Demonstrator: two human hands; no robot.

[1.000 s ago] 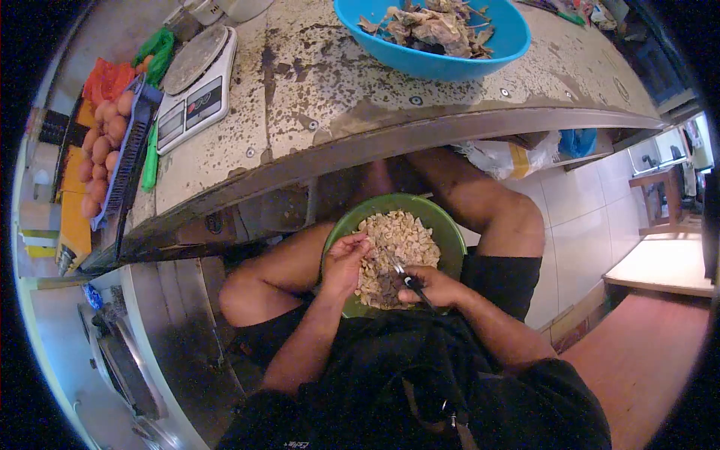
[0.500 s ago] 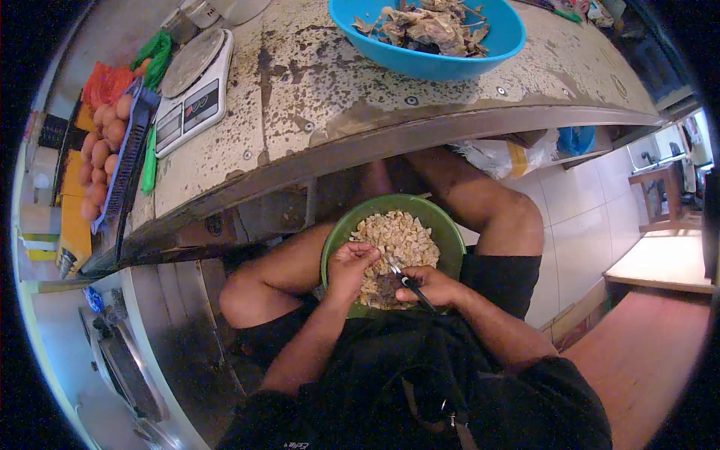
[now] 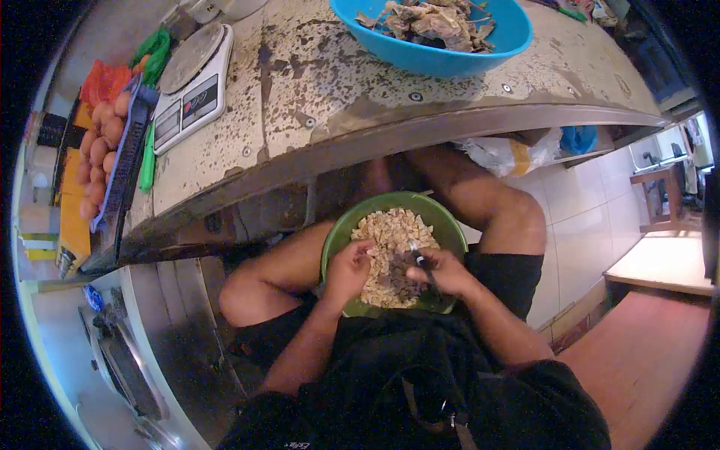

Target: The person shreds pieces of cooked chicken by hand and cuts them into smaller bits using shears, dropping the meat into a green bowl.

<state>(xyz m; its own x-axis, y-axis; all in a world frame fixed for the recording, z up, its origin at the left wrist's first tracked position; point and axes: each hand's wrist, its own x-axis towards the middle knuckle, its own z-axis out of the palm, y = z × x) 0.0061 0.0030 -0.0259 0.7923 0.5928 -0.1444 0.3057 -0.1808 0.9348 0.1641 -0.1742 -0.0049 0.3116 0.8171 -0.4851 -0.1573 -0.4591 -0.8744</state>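
A green bowl (image 3: 455, 217) sits in my lap between my bent legs. It holds many small pale chopped pieces (image 3: 396, 226), with a darker patch (image 3: 400, 279) among them near my right hand. My left hand (image 3: 348, 271) hovers over the bowl's left side, its fingers curled in and the thumb close to the fingertips; what they pinch, if anything, is too small to make out. Over the right side of the bowl, my right hand (image 3: 445, 271) is closed round a small black-handled tool (image 3: 424, 264) with a bright metal tip pointing away from me.
Ahead stands a worn, speckled table with a blue bowl (image 3: 450, 64) of brownish dried-looking pieces. A kitchen scale (image 3: 196, 105), a green-handled item (image 3: 147, 161) and a tray of eggs (image 3: 101, 146) are at its left. A reddish bench (image 3: 645, 360) lies to my right.
My hands have drawn apart over the bowl. The right hand has moved slightly right and away from me with the black-handled tool, uncovering more of the pieces.
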